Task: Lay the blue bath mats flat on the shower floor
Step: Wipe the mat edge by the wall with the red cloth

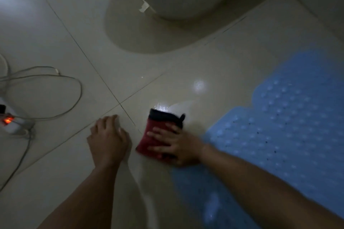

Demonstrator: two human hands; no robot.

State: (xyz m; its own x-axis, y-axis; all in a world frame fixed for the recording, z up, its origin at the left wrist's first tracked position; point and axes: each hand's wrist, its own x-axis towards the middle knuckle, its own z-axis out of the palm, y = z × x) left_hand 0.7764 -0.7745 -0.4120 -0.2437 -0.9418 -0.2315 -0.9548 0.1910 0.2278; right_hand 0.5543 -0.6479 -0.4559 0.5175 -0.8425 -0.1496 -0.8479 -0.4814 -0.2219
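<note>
The blue mat (283, 132) lies flat on the floor (55, 29), right of the red cloth (158, 135). Right hand (178, 145) presses the cloth with spread fingers, beside the mat's edge. Left hand (108, 139), loosely curled, rests on the tile left of the cloth. Wipe the tile dry before seating another mat.

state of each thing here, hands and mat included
blue bath mat: lying flat on the tiled floor
red cloth: on the floor, pressed under the right hand
right hand: fingers spread flat on the cloth
left hand: resting on the tile, holding nothing
power strip: switch glowing red
white cable: looped loosely on the floor
</note>
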